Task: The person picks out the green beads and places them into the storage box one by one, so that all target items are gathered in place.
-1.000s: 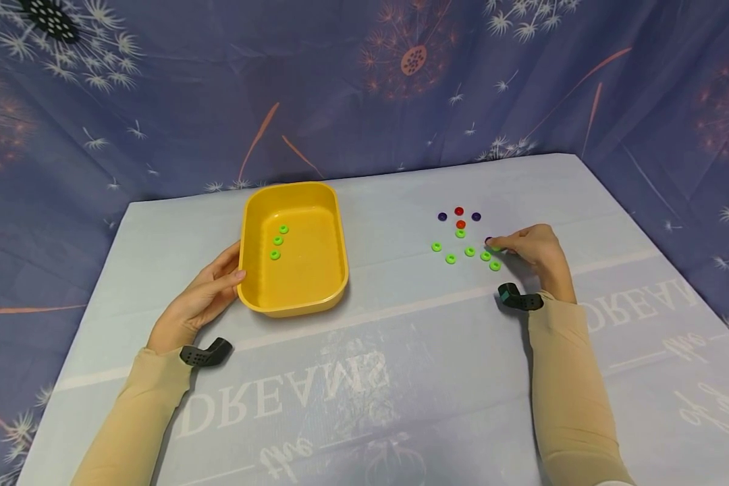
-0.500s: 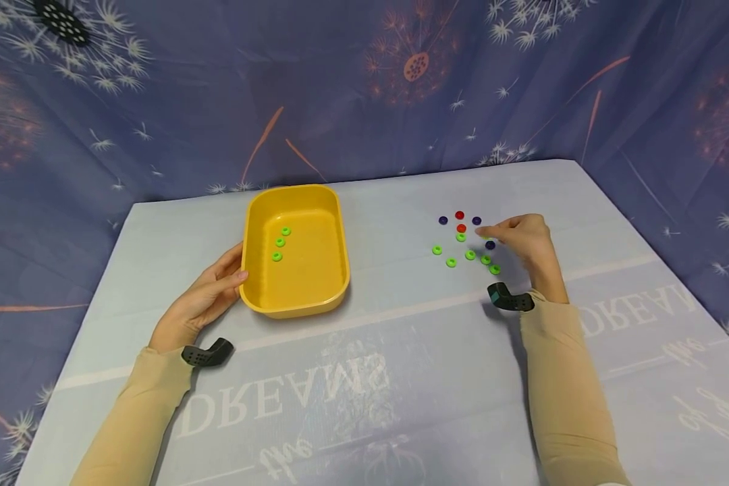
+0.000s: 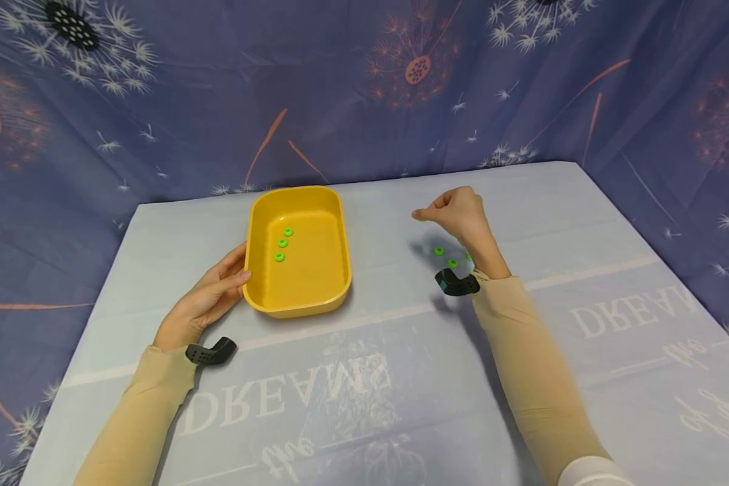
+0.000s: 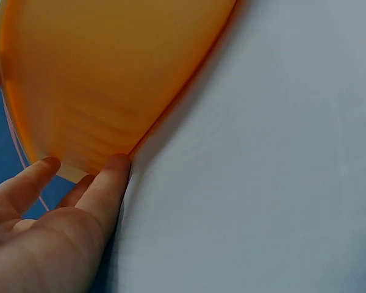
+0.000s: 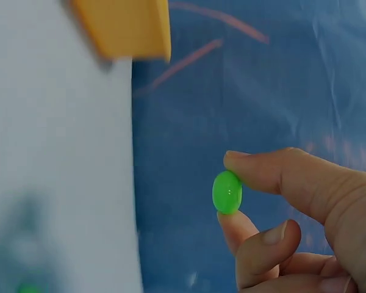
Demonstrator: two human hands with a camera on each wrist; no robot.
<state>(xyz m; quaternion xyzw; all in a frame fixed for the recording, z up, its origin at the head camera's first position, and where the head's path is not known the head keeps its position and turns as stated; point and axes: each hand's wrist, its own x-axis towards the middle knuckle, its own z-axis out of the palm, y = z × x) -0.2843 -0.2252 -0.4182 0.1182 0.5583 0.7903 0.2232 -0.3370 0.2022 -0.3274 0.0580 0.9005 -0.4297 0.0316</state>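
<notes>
My left hand (image 3: pixel 206 297) grips the left side of a yellow plastic basin (image 3: pixel 318 270), thumb at the rim and fingers along the outer wall. The left wrist view shows those fingertips against the basin's wall (image 4: pixel 110 79). Three green beads (image 3: pixel 279 256) lie in a row inside. My right hand (image 3: pixel 458 214) is raised above the table, right of the basin. In the right wrist view, its thumb and a finger pinch a green bead (image 5: pixel 227 193) by the edges. Below that hand, a few green beads (image 3: pixel 439 251) show on the table; others are hidden behind hand and wrist.
A pale cloth with mirrored lettering covers the table (image 3: pixel 352 418). Behind and beside it hangs a blue curtain (image 3: pixel 340 88) with dandelion prints. Each wrist wears a black camera (image 3: pixel 457 282).
My right hand has picked up a green bead at the right of the group and carried it up and leftward toward the basin. The left hand keeps its grip on the basin.
</notes>
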